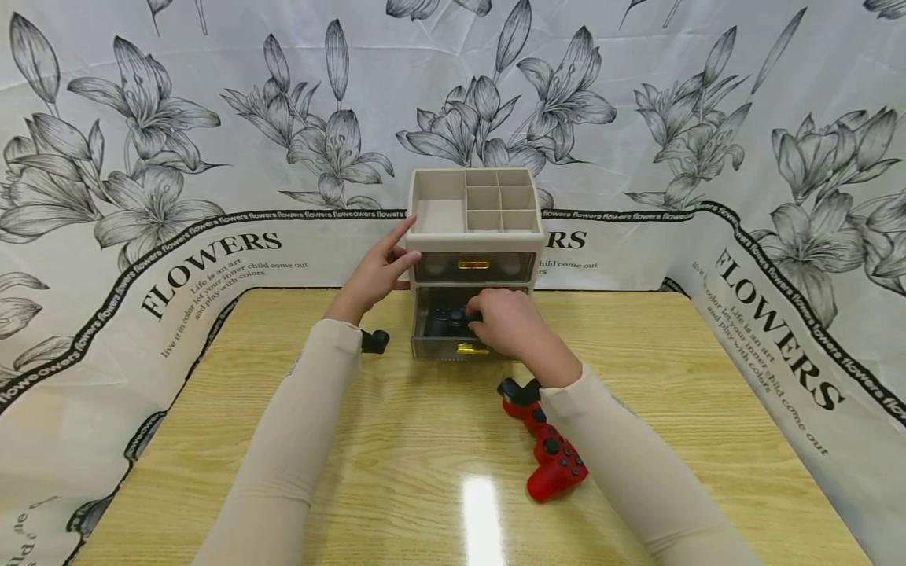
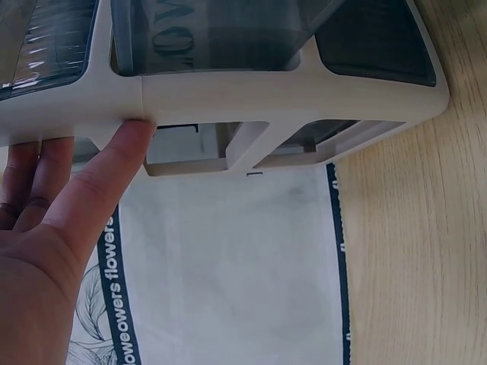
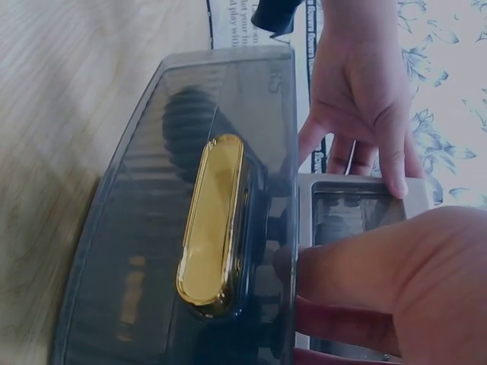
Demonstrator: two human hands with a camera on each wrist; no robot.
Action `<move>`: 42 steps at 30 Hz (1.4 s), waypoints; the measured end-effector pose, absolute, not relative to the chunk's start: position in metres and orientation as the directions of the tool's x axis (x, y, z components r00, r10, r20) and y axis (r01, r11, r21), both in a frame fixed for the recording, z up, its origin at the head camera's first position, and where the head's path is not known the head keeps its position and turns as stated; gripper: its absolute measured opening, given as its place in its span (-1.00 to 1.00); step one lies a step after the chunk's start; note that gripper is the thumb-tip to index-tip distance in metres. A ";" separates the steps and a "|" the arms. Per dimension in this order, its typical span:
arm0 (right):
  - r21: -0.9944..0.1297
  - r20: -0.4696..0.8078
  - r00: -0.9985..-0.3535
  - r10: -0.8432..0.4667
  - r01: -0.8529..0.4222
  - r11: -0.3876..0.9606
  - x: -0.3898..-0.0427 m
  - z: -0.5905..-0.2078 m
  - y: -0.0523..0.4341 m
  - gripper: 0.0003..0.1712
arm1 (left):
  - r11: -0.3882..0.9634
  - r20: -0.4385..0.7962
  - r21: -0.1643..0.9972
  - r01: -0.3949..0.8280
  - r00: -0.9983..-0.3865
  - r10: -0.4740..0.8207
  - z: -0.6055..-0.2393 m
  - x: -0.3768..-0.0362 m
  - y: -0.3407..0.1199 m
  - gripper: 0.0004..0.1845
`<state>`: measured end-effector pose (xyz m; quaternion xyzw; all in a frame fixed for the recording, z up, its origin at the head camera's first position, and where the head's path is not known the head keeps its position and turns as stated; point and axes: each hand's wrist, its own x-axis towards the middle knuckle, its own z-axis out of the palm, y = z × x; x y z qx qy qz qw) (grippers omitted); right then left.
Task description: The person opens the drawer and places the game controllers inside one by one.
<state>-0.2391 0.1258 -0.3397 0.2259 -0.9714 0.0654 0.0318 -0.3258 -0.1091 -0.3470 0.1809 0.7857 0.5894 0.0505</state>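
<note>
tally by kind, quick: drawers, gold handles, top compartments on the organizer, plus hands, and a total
Drawers: 2 (upper drawer, lower drawer)
Gold handles: 2 (upper handle, lower handle)
Top compartments: 7
Hands: 2 (left hand, right hand)
Total: 13

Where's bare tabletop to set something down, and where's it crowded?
Bare: the table between the two sleeves, left of the red controller; also outside each sleeve, out to the patterned cloth.
Crowded: the open lower drawer, with the right hand and dark controller in it; its front right, where a black item and the red controller lie.
</note>
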 end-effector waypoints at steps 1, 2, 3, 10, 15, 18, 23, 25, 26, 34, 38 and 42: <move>-0.103 0.113 -0.890 -0.443 -0.454 0.885 -0.237 -0.340 0.126 -0.75 | 0.242 0.135 0.944 0.226 -0.930 0.343 -0.347 -0.326 -0.109 -0.34; -0.093 0.133 -0.883 -0.449 -0.463 0.882 -0.236 -0.340 0.126 -0.76 | 0.242 0.136 0.943 0.227 -0.930 0.342 -0.347 -0.326 -0.109 -0.34; -0.087 0.151 -0.878 -0.454 -0.469 0.879 -0.234 -0.340 0.126 -0.77 | 0.243 0.137 0.943 0.228 -0.930 0.342 -0.347 -0.326 -0.109 -0.34; -0.056 0.236 -0.850 -0.471 -0.496 0.867 -0.221 -0.342 0.126 -0.83 | 0.239 0.141 0.942 0.235 -0.925 0.352 -0.348 -0.326 -0.109 -0.32; -0.085 0.273 -0.838 -0.473 -0.511 0.855 -0.210 -0.343 0.125 -0.86 | 0.234 0.138 0.944 0.232 -0.923 0.358 -0.348 -0.326 -0.109 -0.31; -0.079 0.314 -0.820 -0.479 -0.525 0.847 -0.205 -0.345 0.124 -0.89 | 0.234 0.138 0.944 0.231 -0.924 0.358 -0.348 -0.325 -0.109 -0.31; -0.064 0.373 -0.785 -0.495 -0.553 0.830 -0.198 -0.350 0.125 -0.90 | 0.231 0.138 0.945 0.230 -0.925 0.354 -0.347 -0.324 -0.108 -0.33; -0.059 0.386 -0.775 -0.501 -0.562 0.825 -0.196 -0.352 0.125 -0.91 | 0.229 0.139 0.946 0.230 -0.924 0.355 -0.347 -0.323 -0.108 -0.34; -0.060 0.394 -0.770 -0.502 -0.567 0.822 -0.195 -0.353 0.125 -0.92 | 0.229 0.138 0.946 0.229 -0.925 0.355 -0.347 -0.323 -0.108 -0.34; -0.003 0.457 -0.707 -0.539 -0.608 0.794 -0.189 -0.364 0.124 -0.90 | 0.216 0.125 0.953 0.211 -0.927 0.354 -0.345 -0.322 -0.107 -0.33; 0.065 0.510 -0.652 -0.562 -0.622 0.780 -0.188 -0.372 0.123 -0.93 | 0.201 0.113 0.960 0.196 -0.925 0.364 -0.340 -0.317 -0.107 -0.32; 0.128 0.557 -0.596 -0.578 -0.626 0.769 -0.189 -0.381 0.122 -0.95 | 0.202 0.105 0.960 0.193 -0.920 0.377 -0.331 -0.309 -0.106 -0.30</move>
